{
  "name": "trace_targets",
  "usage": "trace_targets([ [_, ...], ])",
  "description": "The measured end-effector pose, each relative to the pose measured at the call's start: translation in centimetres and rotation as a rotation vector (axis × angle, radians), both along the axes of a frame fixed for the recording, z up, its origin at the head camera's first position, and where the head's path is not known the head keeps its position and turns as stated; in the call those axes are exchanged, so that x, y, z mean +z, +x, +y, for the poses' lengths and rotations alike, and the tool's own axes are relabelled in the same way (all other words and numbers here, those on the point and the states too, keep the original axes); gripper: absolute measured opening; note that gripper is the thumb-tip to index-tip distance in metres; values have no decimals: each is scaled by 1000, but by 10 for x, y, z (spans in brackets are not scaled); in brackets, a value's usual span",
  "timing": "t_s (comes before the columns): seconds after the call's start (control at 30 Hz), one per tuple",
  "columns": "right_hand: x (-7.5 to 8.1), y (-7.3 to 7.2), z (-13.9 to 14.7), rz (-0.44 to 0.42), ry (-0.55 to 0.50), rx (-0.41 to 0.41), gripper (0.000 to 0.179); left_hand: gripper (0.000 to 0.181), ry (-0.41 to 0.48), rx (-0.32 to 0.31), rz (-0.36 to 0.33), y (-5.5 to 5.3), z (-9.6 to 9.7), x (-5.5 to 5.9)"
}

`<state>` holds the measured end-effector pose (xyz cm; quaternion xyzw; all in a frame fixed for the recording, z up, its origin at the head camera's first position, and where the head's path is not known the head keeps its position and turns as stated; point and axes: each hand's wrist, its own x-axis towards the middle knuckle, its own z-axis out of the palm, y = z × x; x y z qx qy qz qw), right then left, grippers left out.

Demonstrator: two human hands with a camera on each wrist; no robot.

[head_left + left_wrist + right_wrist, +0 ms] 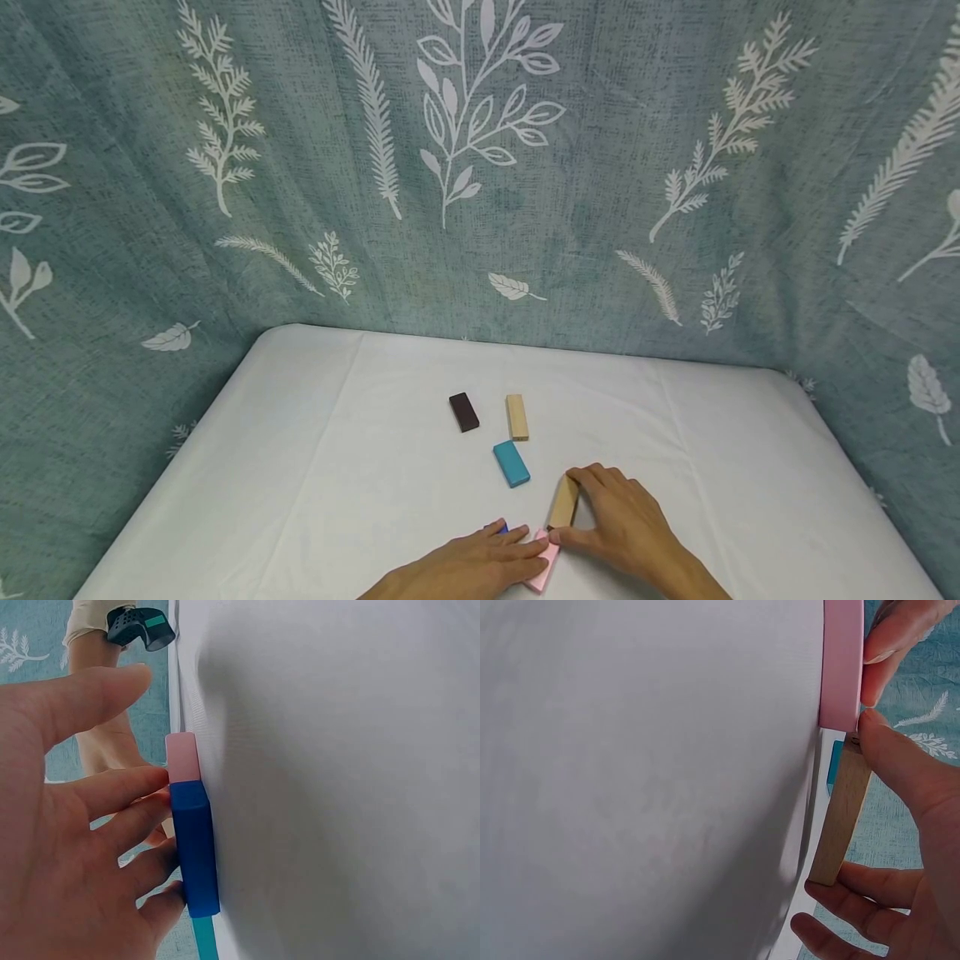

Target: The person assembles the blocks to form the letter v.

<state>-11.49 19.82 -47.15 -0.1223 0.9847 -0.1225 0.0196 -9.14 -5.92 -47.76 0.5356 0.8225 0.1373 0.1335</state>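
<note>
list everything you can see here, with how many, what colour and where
dark brown rectangular block: 1, dark brown, far left of the group
plain wooden rectangular blocks: 2, light tan, one right of the dark brown block, one gripped by the right hand
teal rectangular block: 1, teal, nearer than the dark brown block
pink rectangular block: 1, pink, under the left hand
blue rectangular block: 1, blue, at the left fingers, mostly hidden in the head view
cloth-covered table: 1, white, beneath the blocks
leaf-print fabric backdrop: grey-green with white leaves, behind and beside the table
black wrist device: 1, black with green patch, top left of left wrist view
sleeve: 1 visible, cream, beside that device
hands: 2, bare, near edge
</note>
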Motion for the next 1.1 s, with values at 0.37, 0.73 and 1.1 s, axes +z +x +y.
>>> trace_targets([
  [0.37, -1, 0, -1, -18, 28, -8, 92, 71, -10, 20, -31, 1, 0, 0],
  [0.73, 1, 2, -1, -19, 33, 16, 92, 70, -2, 10, -6, 0, 1, 1],
  [1.1, 2, 2, -1, 13, 14, 40, 82, 69, -16, -3, 10, -2, 1, 2],
])
